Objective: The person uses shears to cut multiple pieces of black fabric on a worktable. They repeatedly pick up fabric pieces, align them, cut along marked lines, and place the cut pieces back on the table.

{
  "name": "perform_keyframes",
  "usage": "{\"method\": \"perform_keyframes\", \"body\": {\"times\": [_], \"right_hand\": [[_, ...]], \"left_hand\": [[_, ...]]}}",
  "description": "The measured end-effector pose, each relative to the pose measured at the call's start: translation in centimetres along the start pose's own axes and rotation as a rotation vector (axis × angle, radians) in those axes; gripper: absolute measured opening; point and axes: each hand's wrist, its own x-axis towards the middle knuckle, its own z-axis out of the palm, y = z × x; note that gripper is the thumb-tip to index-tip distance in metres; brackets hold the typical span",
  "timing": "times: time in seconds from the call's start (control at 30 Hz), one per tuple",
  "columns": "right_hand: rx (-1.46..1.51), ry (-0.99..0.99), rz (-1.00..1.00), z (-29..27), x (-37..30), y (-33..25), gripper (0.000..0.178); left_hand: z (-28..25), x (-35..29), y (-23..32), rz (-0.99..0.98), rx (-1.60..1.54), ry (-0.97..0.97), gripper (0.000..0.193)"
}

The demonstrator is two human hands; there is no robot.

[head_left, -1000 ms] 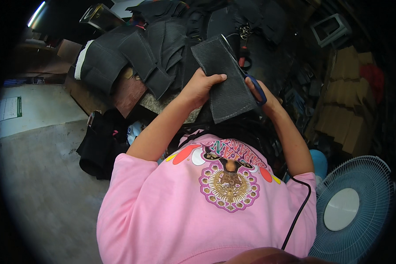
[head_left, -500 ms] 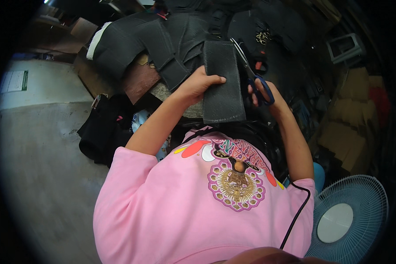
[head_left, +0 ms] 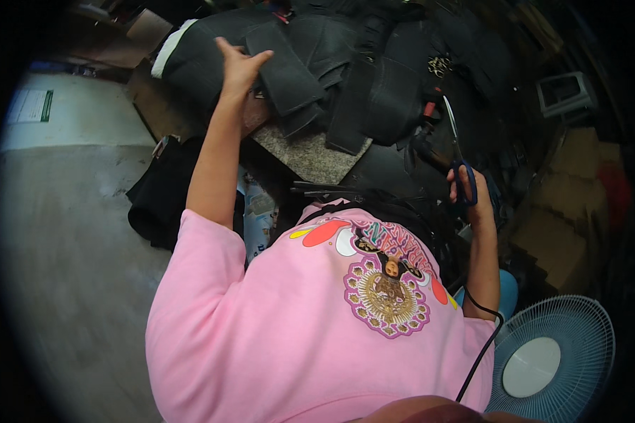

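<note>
My left hand (head_left: 240, 72) reaches over the far left of the pile with thumb and fingers spread apart. Its thumb is beside a black rectangular fabric piece (head_left: 283, 70); whether it touches the piece I cannot tell. My right hand (head_left: 477, 197) is closed around the dark blue handles of a pair of scissors (head_left: 463, 176), whose blades point away and slightly left. More black fabric pieces (head_left: 395, 99) lie overlapped across the work surface, one long strip (head_left: 351, 113) among them.
A speckled stone slab (head_left: 317, 158) shows in front of the pile. Small gold-coloured metal parts (head_left: 440, 66) lie on black material. A fan (head_left: 554, 359) stands at the near right, with cardboard (head_left: 561, 211) beyond. Black cloth (head_left: 164, 190) hangs at left.
My left hand has let go of the black fabric piece it held and moved far left, over the pile. My right hand has moved right and nearer with the scissors.
</note>
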Motion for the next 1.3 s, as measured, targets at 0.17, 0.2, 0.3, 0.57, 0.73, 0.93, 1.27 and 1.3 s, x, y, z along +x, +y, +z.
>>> {"method": "perform_keyframes", "body": {"times": [0.17,0.2,0.3,0.57,0.73,0.93,1.27,1.3], "right_hand": [[-0.118,0.064,0.131,-2.3,-1.2,1.5,0.038],[-0.140,0.051,0.179,-2.5,-1.1,1.8,0.038],[-0.152,0.032,0.234,-2.3,-0.9,2.6,0.037],[-0.085,-0.003,0.315,-0.7,-0.6,4.7,0.038],[-0.069,0.031,0.364,0.2,-0.3,5.3,0.039],[-0.145,0.013,0.267,0.4,-0.8,5.1,0.034],[0.065,-0.129,-0.135,-1.6,-4.8,1.5,0.056],[0.055,-0.160,-0.156,-1.6,-5.0,1.2,0.058]], "left_hand": [[3.6,-3.1,1.2,0.789,0.385,0.191,0.076],[5.4,-4.0,1.7,0.785,0.275,-0.057,0.062],[10.4,-7.3,2.3,0.415,0.233,-0.595,0.073],[15.9,-9.3,2.2,-0.328,-0.103,-0.713,0.103],[18.2,-11.8,2.5,-0.276,-0.200,-0.995,0.084],[20.2,-13.1,2.5,0.095,0.283,-1.091,0.032],[13.6,-12.5,9.8,-0.247,-0.569,-0.763,0.013],[13.2,-13.1,9.9,-0.297,-0.511,-0.701,0.013]]}}
